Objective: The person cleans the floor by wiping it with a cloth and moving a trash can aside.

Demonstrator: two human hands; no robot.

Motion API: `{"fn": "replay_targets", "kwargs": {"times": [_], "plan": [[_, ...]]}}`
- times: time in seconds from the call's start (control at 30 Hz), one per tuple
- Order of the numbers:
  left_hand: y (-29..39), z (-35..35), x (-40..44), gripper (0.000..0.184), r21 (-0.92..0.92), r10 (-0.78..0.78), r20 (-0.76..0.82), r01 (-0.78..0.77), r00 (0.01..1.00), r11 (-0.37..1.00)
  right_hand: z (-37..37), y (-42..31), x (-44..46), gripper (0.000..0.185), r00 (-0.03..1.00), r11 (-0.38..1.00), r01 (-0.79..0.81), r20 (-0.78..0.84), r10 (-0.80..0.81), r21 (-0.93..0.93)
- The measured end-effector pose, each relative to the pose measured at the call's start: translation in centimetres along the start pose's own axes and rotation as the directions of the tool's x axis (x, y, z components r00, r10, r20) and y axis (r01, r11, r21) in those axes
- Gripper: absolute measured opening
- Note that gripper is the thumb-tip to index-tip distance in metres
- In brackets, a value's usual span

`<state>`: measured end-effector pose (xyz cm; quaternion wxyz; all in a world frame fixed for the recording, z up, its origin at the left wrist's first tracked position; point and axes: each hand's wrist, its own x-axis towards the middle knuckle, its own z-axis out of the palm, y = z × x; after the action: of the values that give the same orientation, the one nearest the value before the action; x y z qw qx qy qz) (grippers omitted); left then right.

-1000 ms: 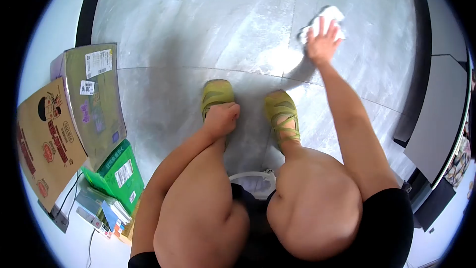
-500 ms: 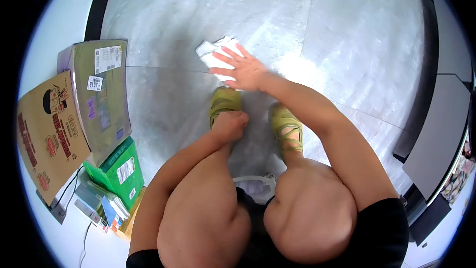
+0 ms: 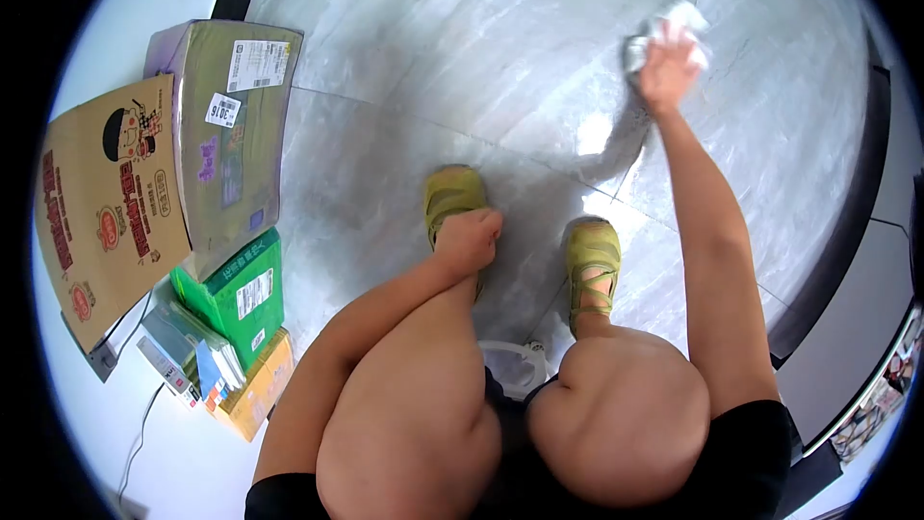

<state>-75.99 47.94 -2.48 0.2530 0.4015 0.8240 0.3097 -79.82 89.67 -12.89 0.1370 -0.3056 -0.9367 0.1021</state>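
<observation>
On the grey tiled floor (image 3: pixel 385 19), at the upper right, lies a bunched white cloth (image 3: pixel 685 15). My right hand (image 3: pixel 668 72) presses down on it at arm's length, the fingers curved over the cloth and somewhat smeared by motion. My left hand (image 3: pixel 469 239) is closed in a fist in front of my left knee, above my left yellow-green shoe (image 3: pixel 454 191). Nothing shows in that fist. The other yellow-green shoe (image 3: pixel 593 248) stands flat on the floor to the right.
Along the left wall stand a brown cardboard box (image 3: pixel 114 207), a translucent plastic bin (image 3: pixel 255 135), a green box (image 3: pixel 236 299) and several books or folders (image 3: pixel 214 358). A grey cabinet (image 3: pixel 847 327) runs down the right side. Part of a white stool (image 3: pixel 520 366) shows beneath me.
My right hand has swept the white cloth across the floor, to the right and farther away. My left hand stays in a fist by the knee. The view has shifted slightly.
</observation>
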Motion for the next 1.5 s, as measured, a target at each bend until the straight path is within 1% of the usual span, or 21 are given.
{"fn": "replay_targets", "kwargs": {"times": [0.03,0.07,0.1,0.13,0.2,0.3,0.4,0.47,0.53,0.6,0.7,0.73,0.8,0.87,0.93,1.03,1.13,1.17,1.33,1.43,1.5], "plan": [[-0.1,0.0,0.0,0.01,0.002,-0.004,0.014,0.004,1.0,1.0,-0.7,-4.1,-0.6,0.056,0.982,0.942,0.162,0.143,-0.124,-0.295],[-0.2,0.0,-0.2,0.009,0.003,-0.009,0.03,0.009,1.0,1.0,-1.8,-9.1,-1.9,0.054,0.93,0.775,0.34,0.315,-0.192,-0.533],[-0.2,0.0,-0.2,0.01,0.001,-0.002,0.024,0.002,1.0,1.0,-2.2,-13.0,-3.5,0.054,0.868,0.8,0.462,0.382,-0.318,-0.384],[-0.2,0.0,-0.2,0.011,-0.003,0.004,0.016,-0.004,1.0,1.0,-3.2,-16.7,-4.8,0.056,0.721,0.746,0.615,0.566,-0.401,-0.256],[-0.2,0.0,-0.1,0.011,0.0,0.0,0.03,0.0,1.0,1.0,-1.7,-20.1,-8.9,0.058,0.587,0.711,0.651,0.418,-0.693,0.266],[-0.5,0.0,-0.3,0.008,-0.008,-0.015,0.06,0.015,0.998,1.0,-2.5,-21.0,-9.5,0.059,0.369,0.512,0.748,0.377,-0.85,0.423],[-0.7,-0.1,-0.8,0.009,-0.06,0.015,0.026,-0.013,1.0,0.998,-2.8,-19.3,-6.0,0.06,0.382,0.531,0.797,0.443,-0.811,0.287],[-0.8,-0.2,-0.6,0.009,-0.074,0.023,0.01,-0.023,1.0,0.997,-3.1,-17.5,-2.8,0.06,0.633,0.717,0.695,0.521,-0.573,-0.056],[-0.7,-0.3,-0.7,0.009,-0.098,0.026,0.024,-0.023,0.999,0.995,-1.3,-14.2,0.2,0.06,0.856,0.823,0.45,0.431,-0.287,-0.346],[-0.9,-0.5,-0.6,0.008,-0.103,0.041,0.043,-0.037,0.998,0.994,-1.0,-12.2,2.3,0.064,0.929,0.968,0.209,0.338,-0.153,-0.136],[-1.0,0.0,-1.0,0.009,-0.083,0.064,0.108,-0.055,0.992,0.995,-0.3,-13.6,2.4,0.07,0.897,0.991,0.064,0.442,-0.007,-0.114],[-1.1,0.0,-0.7,0.01,-0.068,0.072,0.135,-0.063,0.988,0.996,-0.5,-14.8,2.2,0.075,0.853,0.984,0.099,0.522,-0.009,-0.146],[-1.1,-0.6,0.1,0.012,-0.014,0.112,0.198,-0.112,0.974,0.994,-1.1,-17.7,0.4,0.076,0.746,0.918,0.34,0.654,-0.129,-0.206],[-1.1,-0.9,0.4,0.016,0.054,0.153,0.284,-0.175,0.947,0.983,-2.2,-20.3,-2.6,0.077,0.577,0.85,0.527,0.739,-0.348,-0.01],[-1.4,-0.7,0.3,0.02,0.074,0.211,0.307,-0.244,0.928,0.967,-3.4,-22.8,-5.2,0.077,0.39,0.699,0.706,0.763,-0.515,0.111],[-1.7,-1.0,0.2,0.023,0.122,0.256,0.347,-0.314,0.902,0.942,-4.8,-23.5,-5.5,0.072,0.244,0.572,0.793,0.75,-0.615,0.211],[-1.2,-1.4,0.2,0.023,0.17,0.234,0.388,-0.318,0.892,0.933,-3.7,-22.5,-3.5,0.067,0.264,0.602,0.753,0.715,-0.647,0.267],[-0.8,-1.9,0.1,0.023,0.171,0.225,0.379,-0.307,0.898,0.936,-3.5,-22.5,-3.0,0.064,0.359,0.683,0.704,0.732,-0.579,0.195],[-1.5,-5.3,0.7,0.016,0.351,0.058,0.375,-0.199,0.925,0.915,-2.9,-21.5,1.8,0.062,0.607,0.872,0.489,0.718,-0.341,0.0],[-3.7,-10.3,2.6,0.013,0.547,-0.044,0.223,-0.088,0.974,0.832,-2.1,-20.3,4.0,0.063,0.719,0.932,0.355,0.658,-0.226,-0.068],[-5.1,-11.2,2.6,0.014,0.561,-0.114,0.128,0.023,0.985,0.827,-1.3,-19.8,4.3,0.063,0.764,0.954,0.292,0.618,-0.187,-0.071]]}}
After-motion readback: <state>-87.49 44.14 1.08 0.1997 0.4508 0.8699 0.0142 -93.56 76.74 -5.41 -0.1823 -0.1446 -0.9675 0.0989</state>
